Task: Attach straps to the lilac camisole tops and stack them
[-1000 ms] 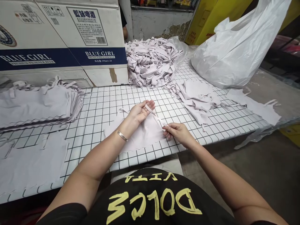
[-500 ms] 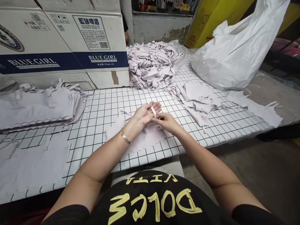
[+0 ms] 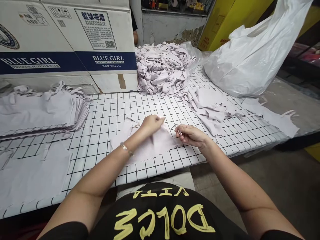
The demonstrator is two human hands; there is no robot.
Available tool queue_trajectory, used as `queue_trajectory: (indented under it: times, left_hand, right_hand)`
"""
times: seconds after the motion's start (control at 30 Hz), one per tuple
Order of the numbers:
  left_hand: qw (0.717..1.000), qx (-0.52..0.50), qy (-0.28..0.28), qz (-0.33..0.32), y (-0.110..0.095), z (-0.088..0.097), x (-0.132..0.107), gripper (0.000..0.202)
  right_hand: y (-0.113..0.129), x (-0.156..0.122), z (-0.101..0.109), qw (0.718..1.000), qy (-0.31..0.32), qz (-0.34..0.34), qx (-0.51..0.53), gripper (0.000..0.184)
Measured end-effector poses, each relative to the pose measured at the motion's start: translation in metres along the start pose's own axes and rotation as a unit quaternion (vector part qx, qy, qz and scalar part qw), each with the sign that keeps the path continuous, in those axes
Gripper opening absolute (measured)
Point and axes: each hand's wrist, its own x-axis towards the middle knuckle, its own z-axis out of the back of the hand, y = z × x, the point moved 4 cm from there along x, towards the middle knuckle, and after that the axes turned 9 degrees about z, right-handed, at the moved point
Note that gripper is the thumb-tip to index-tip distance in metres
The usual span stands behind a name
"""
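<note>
A pale lilac fabric piece (image 3: 160, 145) with thin straps lies on the grid-patterned table (image 3: 107, 110) in front of me. My left hand (image 3: 151, 123) is closed, palm down, pinching the top edge of this piece near one strap. To its right, my right hand (image 3: 191, 135) is closed on the end of another thin strap (image 3: 174, 126) of the same piece, a little above the table. A metal bangle sits on my left wrist.
A flat stack of the same fabric pieces (image 3: 40, 111) lies at the left and single pieces (image 3: 32, 173) at the near left. A tangled heap (image 3: 162, 66) sits at the back, loose pieces (image 3: 210, 105) to the right. Cardboard boxes (image 3: 67, 43) and a white plastic bag (image 3: 252, 56) stand behind.
My left hand has turned from palm up to palm down and closed on the fabric. My right hand has moved right, away from the left, pulling a strap end.
</note>
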Motion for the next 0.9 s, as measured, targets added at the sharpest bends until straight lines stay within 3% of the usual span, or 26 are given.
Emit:
queue_trajectory:
  times: [0.07, 0.1, 0.17, 0.2, 0.27, 0.37, 0.47, 0.57, 0.63, 0.7, 0.8, 0.9]
  left_hand:
    - [0.976, 0.184, -0.035, -0.109, 0.002, -0.007, -0.026, 0.015]
    - [0.946, 0.280, -0.029, -0.158, 0.005, -0.016, -0.038, 0.015]
    - [0.860, 0.450, 0.007, -0.239, 0.016, -0.040, -0.056, 0.017]
    - [0.830, 0.495, 0.031, -0.255, 0.023, -0.052, -0.060, 0.017]
    - [0.801, 0.534, 0.061, -0.262, 0.034, -0.069, -0.061, 0.015]
    - [0.798, 0.537, 0.082, -0.262, 0.041, -0.083, -0.062, 0.020]
    - [0.809, 0.494, 0.118, -0.296, 0.040, -0.085, -0.076, 0.018]
    - [0.846, 0.428, 0.090, -0.305, 0.031, -0.065, -0.083, 0.022]
    - [0.872, 0.418, 0.025, -0.255, 0.027, -0.042, -0.074, 0.020]
    - [0.877, 0.443, -0.022, -0.183, 0.027, -0.021, -0.060, 0.019]
    - [0.870, 0.479, -0.019, -0.116, 0.031, -0.004, -0.043, 0.022]
    - [0.881, 0.464, 0.007, -0.089, 0.036, -0.002, -0.037, 0.018]
  right_hand:
    - [0.007, 0.003, 0.005, 0.999, -0.027, 0.013, 0.027, 0.021]
    - [0.011, 0.005, 0.005, 0.999, -0.032, 0.022, 0.033, 0.022]
    - [0.019, 0.010, 0.005, 0.998, -0.034, 0.040, 0.033, 0.024]
    - [0.023, 0.013, 0.004, 0.998, -0.035, 0.049, 0.027, 0.025]
    - [0.031, 0.020, 0.002, 0.997, -0.043, 0.070, 0.003, 0.025]
    - [0.045, 0.031, -0.001, 0.989, -0.073, 0.122, -0.040, 0.026]
    - [0.057, 0.039, -0.003, 0.979, -0.087, 0.171, -0.064, 0.029]
    - [0.058, 0.044, -0.004, 0.977, -0.081, 0.186, -0.068, 0.032]
    - [0.052, 0.046, -0.002, 0.979, -0.078, 0.174, -0.068, 0.032]
    - [0.043, 0.046, 0.001, 0.983, -0.083, 0.148, -0.062, 0.030]
    - [0.028, 0.046, 0.005, 0.987, -0.104, 0.110, -0.044, 0.025]
    - [0.018, 0.046, 0.007, 0.989, -0.110, 0.092, -0.028, 0.025]
